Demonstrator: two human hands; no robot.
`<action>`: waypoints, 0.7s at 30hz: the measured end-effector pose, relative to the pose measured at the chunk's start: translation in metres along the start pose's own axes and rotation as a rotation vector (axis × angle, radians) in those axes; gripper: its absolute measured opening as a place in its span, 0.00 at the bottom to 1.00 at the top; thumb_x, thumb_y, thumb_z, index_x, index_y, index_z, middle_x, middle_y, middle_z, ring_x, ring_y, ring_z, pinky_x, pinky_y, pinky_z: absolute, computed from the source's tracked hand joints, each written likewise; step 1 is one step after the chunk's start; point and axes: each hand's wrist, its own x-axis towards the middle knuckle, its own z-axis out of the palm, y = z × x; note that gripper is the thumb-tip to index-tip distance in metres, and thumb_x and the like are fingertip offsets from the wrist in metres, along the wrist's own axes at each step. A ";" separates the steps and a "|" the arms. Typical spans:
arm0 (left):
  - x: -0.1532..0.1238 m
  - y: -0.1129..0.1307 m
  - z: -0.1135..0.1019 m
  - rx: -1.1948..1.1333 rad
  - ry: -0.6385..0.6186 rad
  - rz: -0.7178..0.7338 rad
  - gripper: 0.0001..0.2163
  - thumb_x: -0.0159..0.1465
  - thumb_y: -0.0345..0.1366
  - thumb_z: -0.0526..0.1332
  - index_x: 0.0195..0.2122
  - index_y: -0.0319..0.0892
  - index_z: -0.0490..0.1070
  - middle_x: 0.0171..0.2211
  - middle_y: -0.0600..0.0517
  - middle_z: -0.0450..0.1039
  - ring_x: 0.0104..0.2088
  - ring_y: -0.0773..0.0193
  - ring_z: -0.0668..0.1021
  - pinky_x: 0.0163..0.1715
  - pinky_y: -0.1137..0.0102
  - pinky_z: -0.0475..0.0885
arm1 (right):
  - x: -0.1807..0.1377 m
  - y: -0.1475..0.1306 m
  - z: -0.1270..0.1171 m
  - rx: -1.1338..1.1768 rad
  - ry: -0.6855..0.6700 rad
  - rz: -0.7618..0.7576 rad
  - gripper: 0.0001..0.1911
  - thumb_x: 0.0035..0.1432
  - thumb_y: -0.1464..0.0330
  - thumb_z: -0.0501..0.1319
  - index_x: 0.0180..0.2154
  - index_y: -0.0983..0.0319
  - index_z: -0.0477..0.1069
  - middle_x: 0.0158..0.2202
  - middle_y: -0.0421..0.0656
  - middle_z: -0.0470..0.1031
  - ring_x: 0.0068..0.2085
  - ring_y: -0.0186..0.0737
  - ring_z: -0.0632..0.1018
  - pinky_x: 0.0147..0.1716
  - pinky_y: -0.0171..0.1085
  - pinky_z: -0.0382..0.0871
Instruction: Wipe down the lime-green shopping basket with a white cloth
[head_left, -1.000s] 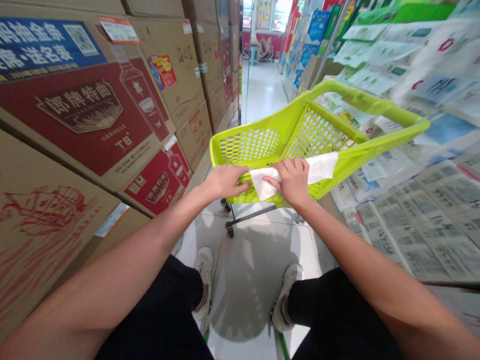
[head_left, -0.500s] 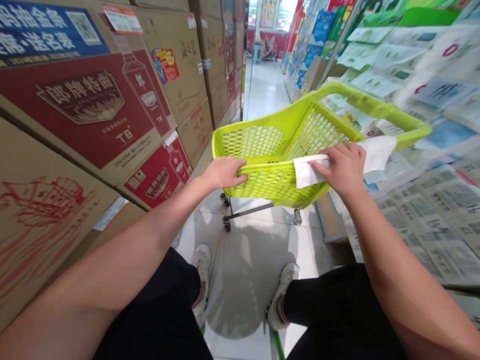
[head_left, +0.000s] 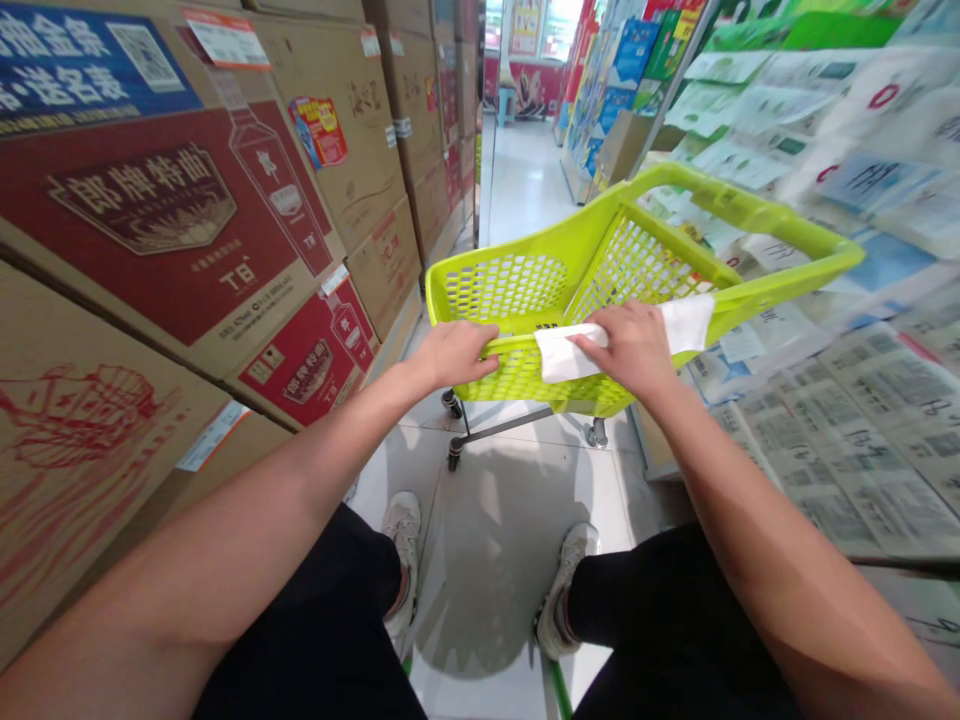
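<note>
A lime-green plastic shopping cart [head_left: 517, 258] stands sideways before me, its handle end to the right. My left hand [head_left: 459, 355] is closed over the near rim at the cart's front corner, thumb on the outer side. Farther right along that rim, my right hand [head_left: 636, 345] presses a white cloth [head_left: 566, 352] against it. The cloth is draped over the rim and sticks out on both sides of the hand. Fingers of the right hand lie over the top, partly hidden inside the basket.
Stacked cartons [head_left: 150, 200] line the left side close to the cart. Packs of paper goods [head_left: 817, 150] fill the right side, near the handle. Cart wheels [head_left: 454, 453] rest on the tiled floor [head_left: 487, 520], with my shoes [head_left: 574, 560] behind them. An aisle runs ahead.
My right hand has slid the white cloth leftward along the near rim, away from the handle and toward my left hand. The left hand still grips the corner.
</note>
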 end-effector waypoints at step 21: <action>-0.001 0.011 -0.005 0.064 -0.019 -0.065 0.16 0.70 0.46 0.58 0.49 0.45 0.80 0.46 0.43 0.86 0.46 0.44 0.87 0.39 0.59 0.76 | 0.001 -0.040 0.010 -0.112 0.053 0.051 0.27 0.76 0.44 0.56 0.41 0.59 0.76 0.41 0.52 0.81 0.47 0.58 0.73 0.50 0.51 0.59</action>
